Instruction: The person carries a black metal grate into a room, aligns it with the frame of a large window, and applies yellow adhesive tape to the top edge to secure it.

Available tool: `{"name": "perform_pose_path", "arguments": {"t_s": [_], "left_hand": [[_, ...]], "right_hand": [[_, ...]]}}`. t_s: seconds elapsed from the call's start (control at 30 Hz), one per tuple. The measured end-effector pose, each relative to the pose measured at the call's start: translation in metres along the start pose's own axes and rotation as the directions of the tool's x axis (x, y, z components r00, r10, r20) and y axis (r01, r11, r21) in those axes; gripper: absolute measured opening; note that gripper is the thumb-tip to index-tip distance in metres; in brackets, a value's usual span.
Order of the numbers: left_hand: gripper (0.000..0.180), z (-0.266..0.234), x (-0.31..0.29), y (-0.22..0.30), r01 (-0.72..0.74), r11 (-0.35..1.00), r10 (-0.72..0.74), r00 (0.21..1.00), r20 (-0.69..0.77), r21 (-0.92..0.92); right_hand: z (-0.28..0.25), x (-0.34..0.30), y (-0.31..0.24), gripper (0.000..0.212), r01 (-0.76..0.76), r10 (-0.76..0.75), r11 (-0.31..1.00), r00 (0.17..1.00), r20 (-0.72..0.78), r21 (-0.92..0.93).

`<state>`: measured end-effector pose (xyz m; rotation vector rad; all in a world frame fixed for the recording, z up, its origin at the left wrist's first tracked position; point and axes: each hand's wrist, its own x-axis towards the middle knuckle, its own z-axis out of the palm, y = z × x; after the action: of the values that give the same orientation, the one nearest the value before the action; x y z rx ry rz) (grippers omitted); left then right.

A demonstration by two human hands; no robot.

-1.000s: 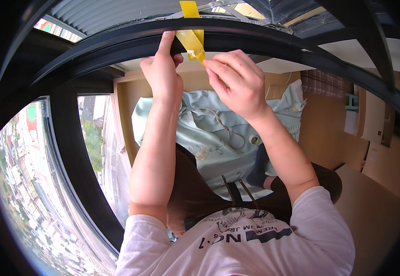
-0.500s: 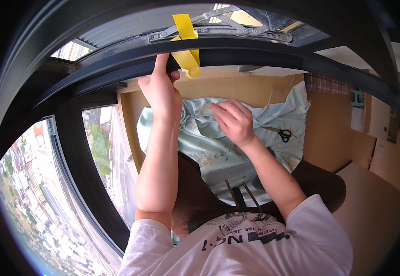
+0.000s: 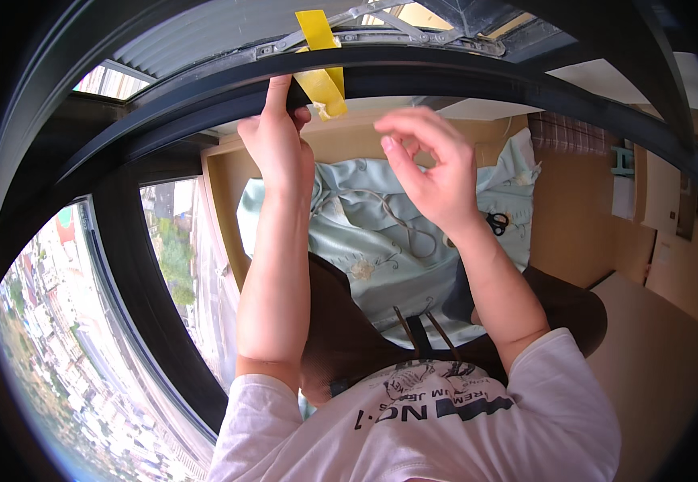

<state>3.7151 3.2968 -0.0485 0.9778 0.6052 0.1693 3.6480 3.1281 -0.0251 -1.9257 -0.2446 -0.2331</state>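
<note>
Open air between the hands; dark window frame blocks above.

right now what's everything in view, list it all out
tape strip: one, yellow, stuck over the dark frame at top centre, lower end hanging loose
window frame: one, black, curving across the top and down the left side
cloth: one, pale blue-green, spread on the wooden surface below the hands
scissors: one, black handles, on the cloth's right part
wooden surface: one, light brown, under and right of the cloth
city view: buildings and trees, through the glass at left
left hand: raised, forefinger pressed on the frame just left of the tape
right hand: raised, fingers curled, empty, apart from the tape
</note>
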Motion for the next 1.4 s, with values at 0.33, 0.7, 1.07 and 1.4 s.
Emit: {"name": "perform_pose_path", "arguments": {"t_s": [0.33, 0.7, 1.07, 1.4], "left_hand": [[0.020, -0.001, -0.001, -0.004, -0.069, 0.997, 0.070, 0.997, 0.043, -0.038], [0.026, -0.006, 0.005, -0.011, -0.098, 0.993, 0.102, 0.994, 0.043, -0.071], [0.025, 0.002, -0.003, -0.006, -0.064, 0.996, 0.066, 0.997, 0.029, -0.054], [0.026, 0.000, -0.002, -0.007, -0.054, 0.998, 0.054, 0.998, 0.013, 0.008]], "right_hand": [[0.040, 0.039, -0.010, 0.035, -0.255, 0.232, 0.886, 0.967, 0.105, 0.386], [0.039, 0.027, 0.015, 0.008, -0.026, 0.025, 0.989, 1.000, 0.013, 0.145], [0.010, 0.000, 0.041, 0.023, 0.241, -0.210, 0.962, 0.955, 0.208, -0.132], [-0.120, 0.027, -0.093, 0.050, 0.487, -0.732, 0.596, 0.656, -0.184, -0.638]]}}
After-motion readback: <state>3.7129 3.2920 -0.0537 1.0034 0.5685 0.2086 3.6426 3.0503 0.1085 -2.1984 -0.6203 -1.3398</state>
